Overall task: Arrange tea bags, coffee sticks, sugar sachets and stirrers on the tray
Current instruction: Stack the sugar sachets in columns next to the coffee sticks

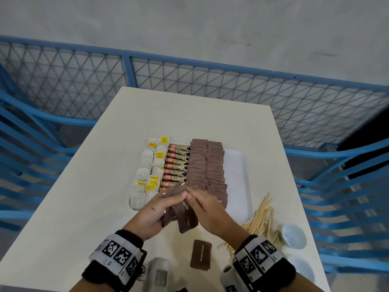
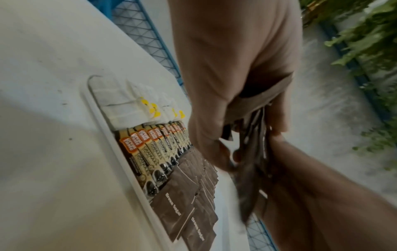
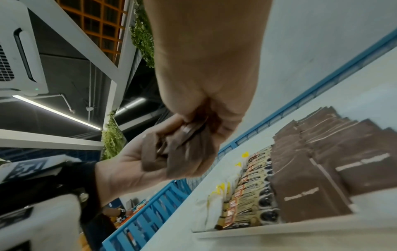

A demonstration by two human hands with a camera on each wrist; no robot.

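A white tray [image 1: 239, 171] holds tea bags [image 1: 147, 171] on its left, a row of coffee sticks [image 1: 176, 165] in the middle and two rows of brown sugar sachets [image 1: 206, 165] to their right. Above the tray's near edge my left hand [image 1: 155, 209] grips a bunch of brown sugar sachets [image 1: 185, 216]. My right hand [image 1: 208, 207] pinches the top of the same bunch [image 3: 182, 152]. One loose sachet [image 1: 201, 257] lies on the table near me. Wooden stirrers [image 1: 261, 218] lie in a heap right of the tray.
Two small white bowls [image 1: 293, 236] stand at the near right by the stirrers. A blue mesh fence [image 1: 189, 74] surrounds the white table [image 1: 84, 186]. The tray's right strip is bare.
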